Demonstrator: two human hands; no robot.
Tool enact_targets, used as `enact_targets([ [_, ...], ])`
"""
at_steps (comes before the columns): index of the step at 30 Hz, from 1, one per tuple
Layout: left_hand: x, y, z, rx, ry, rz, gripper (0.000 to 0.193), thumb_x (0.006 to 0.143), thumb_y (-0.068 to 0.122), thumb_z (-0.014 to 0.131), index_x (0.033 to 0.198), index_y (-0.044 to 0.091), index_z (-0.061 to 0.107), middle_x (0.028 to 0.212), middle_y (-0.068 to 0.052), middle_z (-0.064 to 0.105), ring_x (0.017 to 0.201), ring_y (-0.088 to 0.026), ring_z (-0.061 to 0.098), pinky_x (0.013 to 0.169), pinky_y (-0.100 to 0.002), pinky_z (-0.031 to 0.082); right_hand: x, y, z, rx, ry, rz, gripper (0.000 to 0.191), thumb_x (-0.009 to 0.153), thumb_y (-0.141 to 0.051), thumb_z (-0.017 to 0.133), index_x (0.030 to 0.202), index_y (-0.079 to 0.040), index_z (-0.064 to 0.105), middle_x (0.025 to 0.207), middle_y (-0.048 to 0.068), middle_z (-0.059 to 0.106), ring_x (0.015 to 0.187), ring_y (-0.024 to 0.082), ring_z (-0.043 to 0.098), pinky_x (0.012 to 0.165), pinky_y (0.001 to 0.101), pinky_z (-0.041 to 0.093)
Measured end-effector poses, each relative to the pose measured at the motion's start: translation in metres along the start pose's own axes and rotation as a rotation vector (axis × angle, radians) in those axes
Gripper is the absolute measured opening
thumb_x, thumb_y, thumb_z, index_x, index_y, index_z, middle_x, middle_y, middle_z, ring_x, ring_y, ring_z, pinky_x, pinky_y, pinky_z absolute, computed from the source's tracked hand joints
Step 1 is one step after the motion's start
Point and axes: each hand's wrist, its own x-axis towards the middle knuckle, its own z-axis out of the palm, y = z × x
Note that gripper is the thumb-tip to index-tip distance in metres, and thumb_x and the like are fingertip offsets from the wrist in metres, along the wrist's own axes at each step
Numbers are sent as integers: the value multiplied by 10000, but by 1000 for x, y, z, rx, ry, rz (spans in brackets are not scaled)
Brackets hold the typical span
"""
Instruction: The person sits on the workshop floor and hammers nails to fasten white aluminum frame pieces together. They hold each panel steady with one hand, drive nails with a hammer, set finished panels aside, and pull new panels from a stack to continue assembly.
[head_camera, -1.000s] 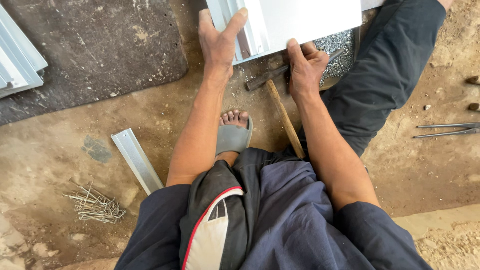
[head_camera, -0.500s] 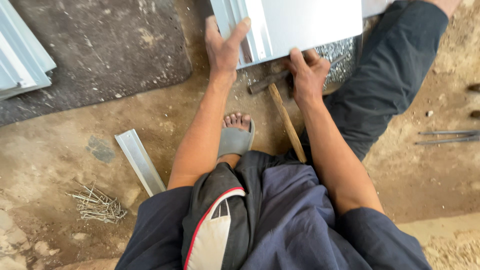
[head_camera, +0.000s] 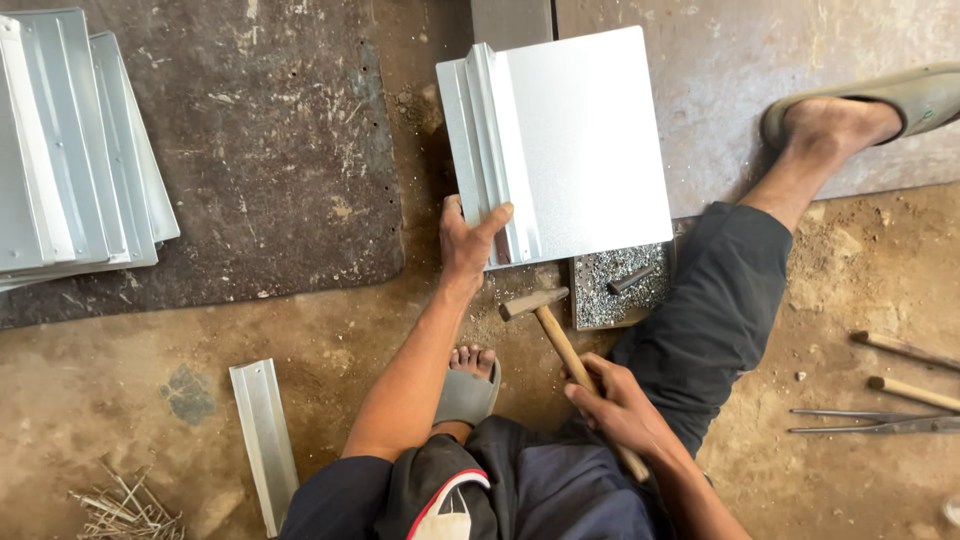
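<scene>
A person is sitting on the dirt floor (head_camera: 330, 350), and a folded sheet-metal panel (head_camera: 580, 140) is lying flat there in front of them, its lower edge overlapping a small metal block (head_camera: 605, 295). A stack of similar panels (head_camera: 70, 150) is resting on a dark mat (head_camera: 270, 150), well apart. The left hand (head_camera: 468, 240) is pinching the panel's ribbed lower-left edge. The right hand (head_camera: 620, 405) is gripping a hammer (head_camera: 560, 340) by its wooden handle, the head hanging just below the panel.

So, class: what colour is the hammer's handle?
Light brown wood on the hammer, seen in the head view.
</scene>
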Motion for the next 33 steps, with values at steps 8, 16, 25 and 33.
enact_targets([
  [8,-1,9,-1,-59,-43,-30,883,630,504,826,1249,-11,465,1105,-205,575,1017,-295,663,871,-461,624,-3,-37,4,-295,438,-393,370,1067,-230,474,826,19,605,605,52,457,540,124,403,492,326,364],
  [16,-6,8,1,-107,-32,-27,832,621,443,841,1214,-36,508,1103,-179,655,1010,-285,660,850,-388,580,12,-27,2,-371,466,-502,377,1076,-210,457,805,23,579,626,124,489,539,195,459,529,374,417],
  [25,-2,-23,0,-18,-30,99,798,707,521,835,1206,5,488,1107,-164,577,1015,-255,653,824,-415,648,5,-21,8,-412,454,-573,340,1104,-162,457,874,64,565,714,144,490,588,215,447,553,379,399],
  [33,-7,-21,1,-13,26,151,729,731,457,844,1190,-9,521,1109,-184,661,992,-247,701,846,-378,618,0,-28,17,-483,465,-595,313,1100,-140,458,891,70,558,747,198,512,594,346,510,589,419,427],
])
